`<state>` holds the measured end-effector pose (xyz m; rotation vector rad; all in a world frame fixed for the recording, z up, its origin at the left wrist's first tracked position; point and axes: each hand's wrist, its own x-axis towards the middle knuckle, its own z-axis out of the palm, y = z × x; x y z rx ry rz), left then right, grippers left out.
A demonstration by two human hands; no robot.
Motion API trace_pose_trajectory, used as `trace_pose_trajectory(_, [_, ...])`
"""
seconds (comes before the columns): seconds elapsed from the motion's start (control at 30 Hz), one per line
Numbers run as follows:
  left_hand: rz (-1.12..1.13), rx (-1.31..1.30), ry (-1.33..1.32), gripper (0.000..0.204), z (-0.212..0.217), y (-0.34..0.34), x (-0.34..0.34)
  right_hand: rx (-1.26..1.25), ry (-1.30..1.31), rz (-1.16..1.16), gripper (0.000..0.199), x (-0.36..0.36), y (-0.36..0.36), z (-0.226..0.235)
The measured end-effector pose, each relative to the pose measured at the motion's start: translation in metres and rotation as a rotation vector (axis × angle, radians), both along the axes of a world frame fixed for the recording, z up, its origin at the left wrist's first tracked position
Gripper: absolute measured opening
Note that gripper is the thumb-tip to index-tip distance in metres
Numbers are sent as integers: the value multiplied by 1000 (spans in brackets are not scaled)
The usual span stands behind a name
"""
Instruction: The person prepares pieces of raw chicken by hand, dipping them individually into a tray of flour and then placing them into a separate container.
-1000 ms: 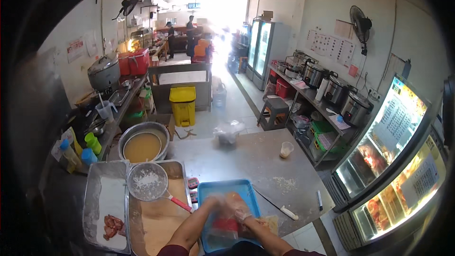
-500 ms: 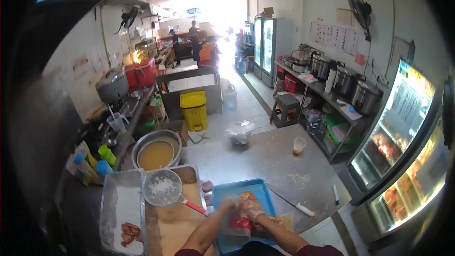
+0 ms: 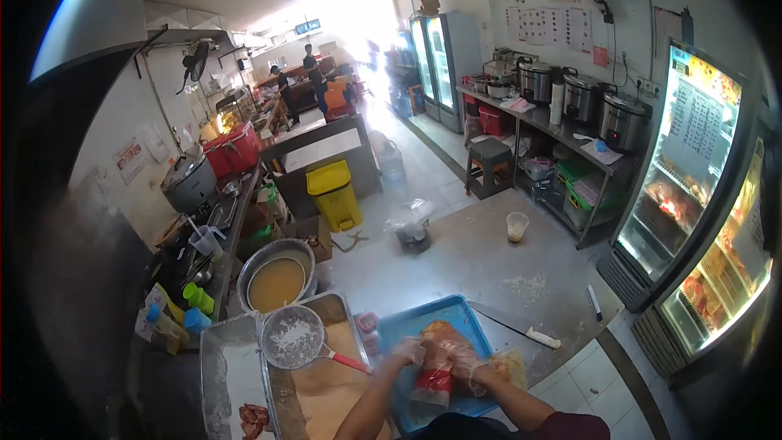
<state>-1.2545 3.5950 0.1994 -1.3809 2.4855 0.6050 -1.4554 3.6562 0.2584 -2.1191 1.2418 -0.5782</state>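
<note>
A blue tray [image 3: 476,319] lies on the steel table in front of me. In it is a large piece of orange-coated meat [image 3: 441,332], and nearer to me a clear plastic packet with a red band [image 3: 433,381]. My right hand [image 3: 463,360], in a clear plastic glove, grips the right side of the meat. My left hand [image 3: 410,350], gloved too, is at the meat's left side, next to the packet's upper end; its fingers are blurred. More orange-coated food in a clear bag [image 3: 510,365] rests at the tray's right edge, partly behind my right forearm.
A long knife [image 3: 542,338] lies right of the tray. On the left stand a pan of white powder [image 3: 230,358], a pan of tan powder [image 3: 330,391] with a red-handled sieve [image 3: 293,338] over it, and a bowl of cloudy liquid [image 3: 277,281]. A plastic cup [image 3: 517,226] stands farther back.
The view has swung, so the tray and table sit slightly further right and the meat shows more. My left hand is less blurred and has moved slightly apart from my right hand.
</note>
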Motion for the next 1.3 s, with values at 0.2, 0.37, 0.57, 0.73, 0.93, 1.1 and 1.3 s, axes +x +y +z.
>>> trace_pose_trajectory(0.2, [412,161,902,40,47,67,-6,210,-51,-199,37,-56,40,-4])
trace_pose_trajectory(0.37, [320,319,1126,37,50,86,-30,-77,-410,-274,38,-57,62,31])
trace_pose_trajectory(0.57, [259,327,1341,37,28,97,-29,-157,-242,-163,34,-31,58,60])
trace_pose_trajectory(0.73, [390,426,1324,31,30,109,-8,-346,-383,91,39,-12,51,85])
trace_pose_trajectory(0.93, [152,-52,1070,45,-3,110,-2,-448,-282,232,41,-3,58,102])
trace_pose_trajectory(1.1, [390,-14,825,49,106,131,-29,-41,-338,-70,40,-14,60,46])
trace_pose_trajectory(1.3, [844,715,1699,49,63,136,-18,301,-426,-93,44,-23,65,31])
